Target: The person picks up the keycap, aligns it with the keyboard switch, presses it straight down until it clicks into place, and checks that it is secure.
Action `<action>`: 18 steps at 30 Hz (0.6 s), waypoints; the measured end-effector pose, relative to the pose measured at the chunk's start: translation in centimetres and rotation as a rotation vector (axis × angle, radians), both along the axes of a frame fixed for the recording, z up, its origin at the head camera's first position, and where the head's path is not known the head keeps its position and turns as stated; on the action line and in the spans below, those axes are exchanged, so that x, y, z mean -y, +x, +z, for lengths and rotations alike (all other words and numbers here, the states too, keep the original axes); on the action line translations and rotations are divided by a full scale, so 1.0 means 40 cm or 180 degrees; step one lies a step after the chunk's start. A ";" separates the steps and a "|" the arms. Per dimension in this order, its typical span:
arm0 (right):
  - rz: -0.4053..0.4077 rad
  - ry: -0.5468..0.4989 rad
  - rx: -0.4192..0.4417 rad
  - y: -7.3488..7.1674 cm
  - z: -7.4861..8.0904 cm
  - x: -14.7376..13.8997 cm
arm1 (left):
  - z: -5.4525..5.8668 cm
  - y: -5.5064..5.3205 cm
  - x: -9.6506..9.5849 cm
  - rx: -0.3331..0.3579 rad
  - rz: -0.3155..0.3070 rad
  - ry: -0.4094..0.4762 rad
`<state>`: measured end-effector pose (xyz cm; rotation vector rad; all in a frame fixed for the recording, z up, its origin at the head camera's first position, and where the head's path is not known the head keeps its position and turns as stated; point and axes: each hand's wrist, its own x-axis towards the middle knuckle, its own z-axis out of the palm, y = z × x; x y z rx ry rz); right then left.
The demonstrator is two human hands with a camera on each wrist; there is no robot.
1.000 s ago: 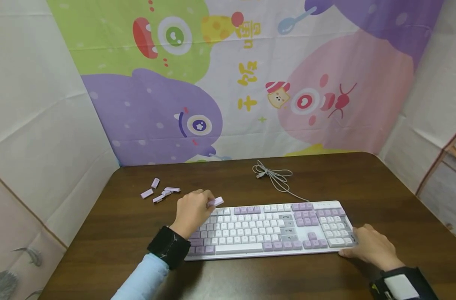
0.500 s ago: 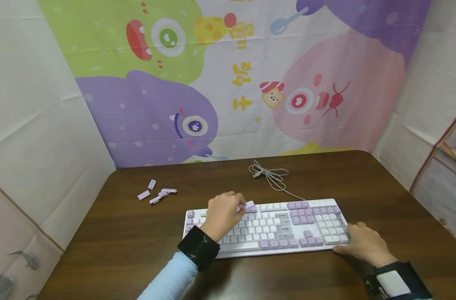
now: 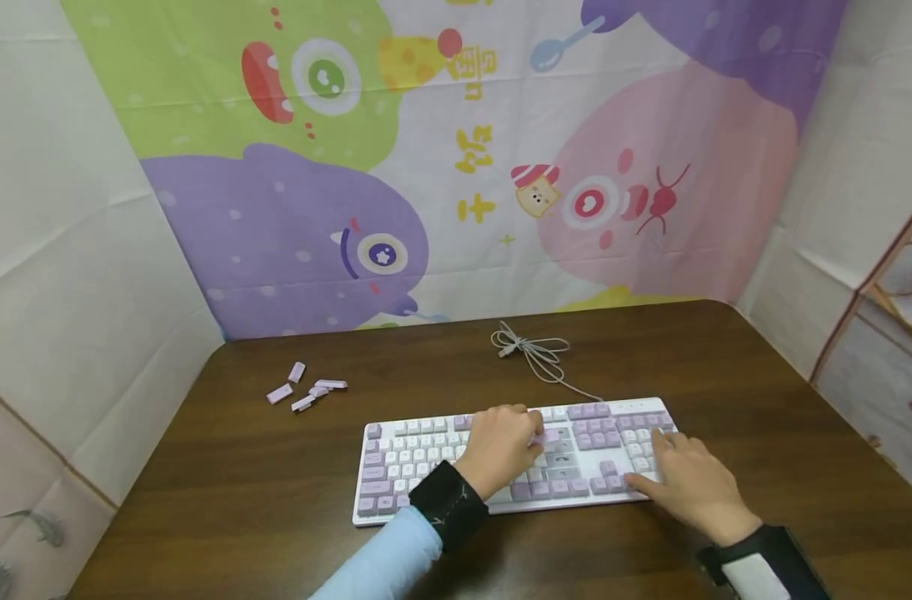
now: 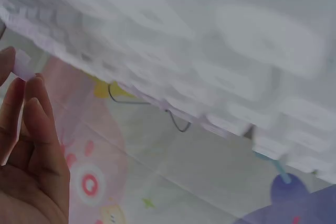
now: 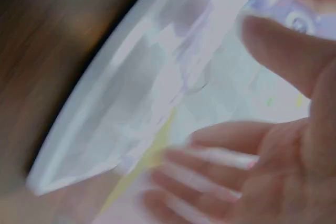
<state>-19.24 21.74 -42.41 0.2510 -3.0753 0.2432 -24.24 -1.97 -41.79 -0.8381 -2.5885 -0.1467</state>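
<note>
My left hand (image 3: 501, 448) is over the middle-right part of a white and lilac keyboard (image 3: 418, 423). Its thumb and fingers pinch a small lilac keycap (image 4: 22, 66), best seen in the left wrist view. My right hand (image 3: 692, 483) hovers over the number pad at the keyboard's right end, thumb and fingers spread apart and holding nothing. Motion blurs that hand in the right wrist view. The left hand and wrist hide several keys in the middle of the keyboard.
Several loose lilac keycaps (image 3: 279, 393) lie at the back left of the brown wooden table (image 3: 238, 492). A bundled white cable (image 3: 542, 358) lies behind the keyboard and joins its back edge. A cartoon-printed cloth (image 3: 336, 208) hangs behind the table.
My left hand has carried the keycap rightward along the keyboard, from its back left to the middle right. The right hand has left the right edge and moved left over the number pad.
</note>
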 end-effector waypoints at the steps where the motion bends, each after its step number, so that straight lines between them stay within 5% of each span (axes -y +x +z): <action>1: 0.0174 -0.0022 -0.0234 0.004 0.000 0.017 | -0.004 0.001 -0.008 -0.0014 -0.0032 -0.0036; 4: 0.0761 -0.0083 -0.0762 0.011 -0.006 0.066 | -0.015 0.002 -0.029 -0.0114 -0.0093 -0.0175; 7: 0.1097 -0.0146 -0.0770 0.015 -0.015 0.100 | -0.021 0.003 -0.043 -0.0161 -0.0130 -0.0282; 18: 0.1132 -0.0161 -0.0542 0.010 -0.046 0.111 | -0.031 0.005 -0.059 -0.0192 -0.0162 -0.0447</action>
